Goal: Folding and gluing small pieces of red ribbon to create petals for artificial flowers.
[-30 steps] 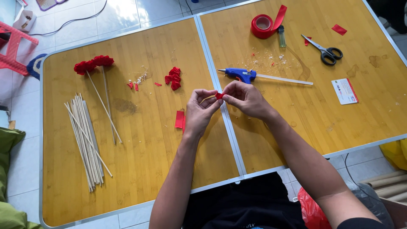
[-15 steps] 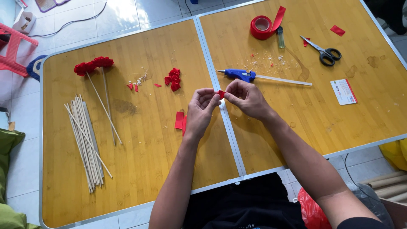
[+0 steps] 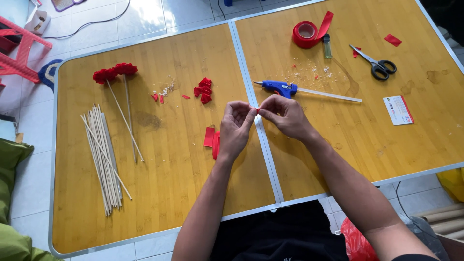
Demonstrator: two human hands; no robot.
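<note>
Pinching a tiny red ribbon scrap (image 3: 257, 110) between them, both hands (image 3: 263, 118) meet above the glossy bamboo-grain table (image 3: 183, 193).

The red ribbon piece (image 3: 257, 110) shows far less than before, now nearly swallowed between both grips; the left hand (image 3: 237, 126) and right hand (image 3: 286, 116) have closed tighter together.

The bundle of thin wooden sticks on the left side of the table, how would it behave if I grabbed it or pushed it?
The sticks lie loose, not tied, and a few cross the rest at an angle, so a push would probably scatter them. They look round and thin, so they may roll on the smooth table. Each seems light and could snap if bent.
</note>
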